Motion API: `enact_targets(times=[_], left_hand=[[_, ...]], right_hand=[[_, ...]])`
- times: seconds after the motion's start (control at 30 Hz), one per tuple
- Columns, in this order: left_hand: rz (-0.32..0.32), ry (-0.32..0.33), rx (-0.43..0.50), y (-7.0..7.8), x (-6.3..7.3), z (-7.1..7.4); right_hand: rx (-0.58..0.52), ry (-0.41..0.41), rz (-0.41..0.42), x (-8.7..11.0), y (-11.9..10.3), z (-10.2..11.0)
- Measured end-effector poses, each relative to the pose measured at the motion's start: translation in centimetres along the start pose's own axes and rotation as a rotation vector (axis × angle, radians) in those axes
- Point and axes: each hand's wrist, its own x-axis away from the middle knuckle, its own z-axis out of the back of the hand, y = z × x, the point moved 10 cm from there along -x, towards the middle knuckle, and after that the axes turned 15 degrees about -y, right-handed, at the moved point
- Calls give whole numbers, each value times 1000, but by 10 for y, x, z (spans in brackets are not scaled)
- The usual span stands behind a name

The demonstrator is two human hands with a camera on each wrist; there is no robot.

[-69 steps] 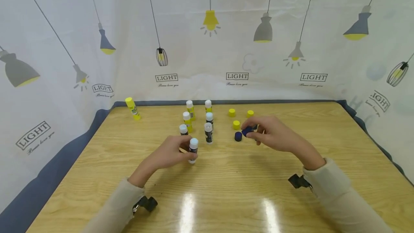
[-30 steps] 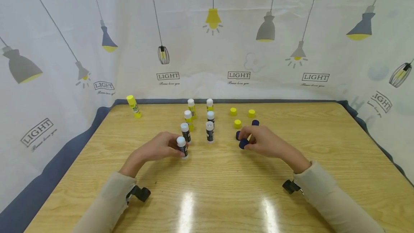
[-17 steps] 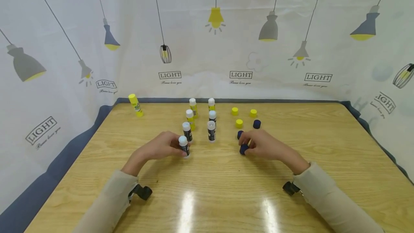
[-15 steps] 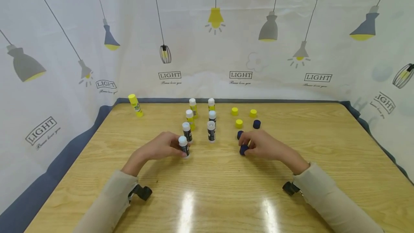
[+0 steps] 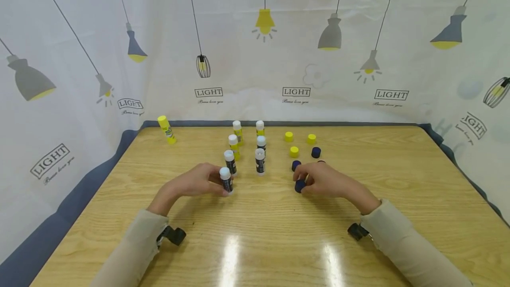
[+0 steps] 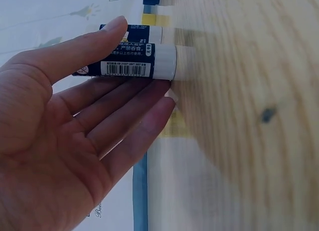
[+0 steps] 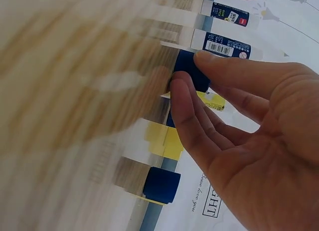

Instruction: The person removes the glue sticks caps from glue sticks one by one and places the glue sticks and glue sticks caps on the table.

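Note:
A navy glue stick (image 5: 226,180), its cap off and a white collar on top, stands upright nearest the person. My left hand (image 5: 201,180) is around it; in the left wrist view the fingers are fairly straight and the thumb (image 6: 112,34) lies off the stick's near face. Another navy glue stick (image 5: 230,161) stands just behind. To the right, my right hand (image 5: 324,180) pinches a navy cap (image 5: 300,186) at the table between thumb and fingertips (image 7: 182,84). A second navy cap (image 5: 296,165) sits behind the fingers, and a third (image 5: 316,152) farther back.
More uncapped glue sticks stand upright in two columns, with a navy one (image 5: 260,161) and a yellow one (image 5: 233,146) among them. Several caps, including a yellow cap (image 5: 294,152), lie right of them. A capped yellow glue stick (image 5: 166,129) stands at the far left corner.
The left hand has shifted the navy glue stick leftward and its thumb has loosened. The right hand has brought the navy cap toward the person; another dark cap now shows behind the knuckles.

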Motion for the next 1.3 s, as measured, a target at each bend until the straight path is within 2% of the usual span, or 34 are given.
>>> enact_targets(times=[0.13,0.4,0.53,0.63,0.73,0.8,0.87,1.07,1.2,1.3], left_hand=[[8,-8,18,-1,2,3],[-41,-40,50,-7,8,11],[-30,-12,27,-16,15,21],[40,67,-5,-30,22,36],[144,192,28,-47,34,54],[204,281,115,-59,44,65],[236,362,233,-69,55,73],[278,573,529,-99,78,87],[338,684,648,-123,86,93],[368,761,669,-136,87,100]], right_hand=[[1,-1,-15,0,1,0],[-14,-29,-27,3,2,0],[-21,-57,-29,7,3,0],[-18,-66,-30,11,5,3],[-16,-53,-27,17,5,8],[-11,-39,-16,20,3,12],[-11,-30,-4,23,0,15],[21,-22,17,25,-5,18],[40,0,20,28,-7,23],[40,18,15,32,-8,27]])
